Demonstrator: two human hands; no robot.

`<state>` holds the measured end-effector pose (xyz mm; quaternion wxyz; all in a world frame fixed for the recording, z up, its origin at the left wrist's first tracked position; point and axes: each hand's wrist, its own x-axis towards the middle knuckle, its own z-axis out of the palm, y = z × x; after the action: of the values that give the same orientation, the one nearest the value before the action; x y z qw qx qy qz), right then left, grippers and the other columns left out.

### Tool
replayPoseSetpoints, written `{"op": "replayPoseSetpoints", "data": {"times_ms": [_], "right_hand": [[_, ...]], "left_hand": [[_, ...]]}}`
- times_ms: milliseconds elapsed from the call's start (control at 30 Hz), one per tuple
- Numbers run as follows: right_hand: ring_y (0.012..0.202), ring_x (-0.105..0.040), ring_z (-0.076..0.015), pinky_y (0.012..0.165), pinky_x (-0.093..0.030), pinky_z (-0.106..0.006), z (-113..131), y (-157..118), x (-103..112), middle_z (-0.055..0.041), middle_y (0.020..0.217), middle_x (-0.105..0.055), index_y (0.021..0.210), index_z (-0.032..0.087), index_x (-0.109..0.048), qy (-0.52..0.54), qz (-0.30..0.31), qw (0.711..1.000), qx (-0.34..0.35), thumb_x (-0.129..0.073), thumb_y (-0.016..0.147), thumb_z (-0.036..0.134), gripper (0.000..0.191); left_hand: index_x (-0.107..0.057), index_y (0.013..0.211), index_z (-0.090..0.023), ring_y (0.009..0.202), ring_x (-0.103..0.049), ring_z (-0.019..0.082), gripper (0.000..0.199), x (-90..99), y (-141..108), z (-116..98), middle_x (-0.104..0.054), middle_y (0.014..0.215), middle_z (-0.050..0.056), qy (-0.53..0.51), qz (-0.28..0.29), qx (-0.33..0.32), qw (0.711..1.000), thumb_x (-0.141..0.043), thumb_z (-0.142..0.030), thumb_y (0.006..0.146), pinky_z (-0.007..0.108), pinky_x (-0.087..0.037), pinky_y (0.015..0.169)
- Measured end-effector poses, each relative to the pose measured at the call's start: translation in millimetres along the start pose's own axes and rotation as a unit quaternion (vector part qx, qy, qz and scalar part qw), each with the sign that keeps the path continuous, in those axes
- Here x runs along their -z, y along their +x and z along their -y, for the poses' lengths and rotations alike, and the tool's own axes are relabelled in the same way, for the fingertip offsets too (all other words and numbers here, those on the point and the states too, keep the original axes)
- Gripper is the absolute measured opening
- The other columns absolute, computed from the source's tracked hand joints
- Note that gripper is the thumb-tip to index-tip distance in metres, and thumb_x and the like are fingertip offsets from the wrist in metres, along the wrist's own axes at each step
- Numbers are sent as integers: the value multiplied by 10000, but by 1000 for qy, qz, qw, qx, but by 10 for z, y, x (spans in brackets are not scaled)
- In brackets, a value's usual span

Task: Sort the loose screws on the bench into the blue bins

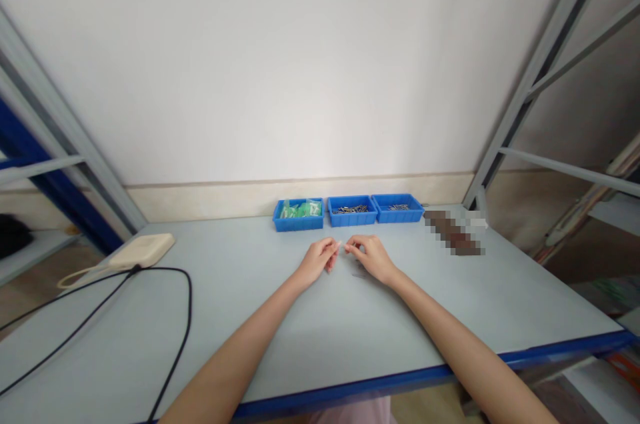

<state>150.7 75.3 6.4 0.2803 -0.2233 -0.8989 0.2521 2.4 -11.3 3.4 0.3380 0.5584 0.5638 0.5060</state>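
Observation:
My left hand (322,257) is closed in a pinch near the middle of the grey table (240,304), with a tiny pale piece at its fingertips. Just right of it, my right hand (369,255) has its thumb and forefinger curled together; whatever they hold is too small to make out. The fingertips of both hands are close together. Behind them stand three blue bins: the left bin (299,225) has green and white packets, the middle bin (353,219) has metal pieces, and the right bin (400,216) has fewer small metal pieces.
A white box (143,251) with a pale cable sits at the left. Black cables (190,304) loop across the table's left side. A blurred brown item (455,234) lies right of the bins. Metal frame posts rise at both sides, before a white wall.

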Motion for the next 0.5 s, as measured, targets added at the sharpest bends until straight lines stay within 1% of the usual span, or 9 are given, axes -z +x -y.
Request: {"op": "replayPoseSetpoints", "data": {"times_ms": [67, 133, 200, 267, 333, 400, 500], "right_hand": [[726, -577, -157, 748, -355, -266, -15, 4, 1, -19, 800, -676, 804, 199, -642, 1, -16, 1000, -3, -510, 844, 346, 202], [734, -578, -157, 759, -354, -270, -18, 3, 9, -18, 816, -677, 811, 199, -641, -1, -25, 1000, -5, -527, 833, 341, 183], [691, -572, -148, 722, -359, -258, -5, -3, 22, -11, 753, -668, 762, 192, -640, 3, -17, 1000, -4, -502, 848, 342, 222], [624, -556, -135, 669, -359, -245, 18, -12, 32, 0, 660, -640, 690, 184, -630, 10, -2, 1000, -1, -457, 871, 338, 294], [587, -542, -126, 652, -357, -241, 38, -20, 35, 7, 612, -619, 653, 181, -620, 12, 4, 1000, 2, -432, 884, 329, 333], [617, -554, -131, 670, -364, -242, 41, -27, 27, 1, 652, -635, 688, 184, -630, 14, -3, 1000, 3, -452, 874, 325, 294], [701, -573, -147, 716, -381, -248, 5, -26, 9, -17, 761, -663, 781, 189, -644, 25, -17, 1000, 2, -502, 844, 334, 213]], "left_hand": [[-482, 723, -168, 389, -414, 80, 346, 8, -3, 0, -457, 447, -66, -9, 5, 0, 1000, -507, -511, 752, 198, -347, 428], [-487, 750, -166, 385, -411, 78, 329, 13, -1, 4, -459, 442, -72, -10, 9, -1, 1000, -538, -491, 738, 195, -346, 429], [-482, 672, -162, 386, -406, 76, 350, 13, 5, 14, -445, 431, -64, -2, 9, -3, 1000, -517, -503, 749, 196, -345, 429], [-460, 578, -162, 387, -403, 75, 419, 9, 14, 27, -431, 423, -51, 6, 8, -2, 1000, -461, -533, 771, 199, -345, 425], [-447, 539, -161, 386, -407, 75, 465, 6, 20, 40, -429, 425, -42, 6, 8, 2, 1000, -418, -555, 784, 200, -344, 418], [-463, 578, -159, 382, -411, 75, 436, 7, 21, 47, -440, 432, -46, 0, 7, 3, 1000, -442, -548, 776, 198, -342, 412], [-497, 712, -156, 380, -416, 76, 347, 12, 16, 55, -458, 439, -63, -11, 11, -4, 1000, -528, -500, 747, 188, -342, 408]]}}
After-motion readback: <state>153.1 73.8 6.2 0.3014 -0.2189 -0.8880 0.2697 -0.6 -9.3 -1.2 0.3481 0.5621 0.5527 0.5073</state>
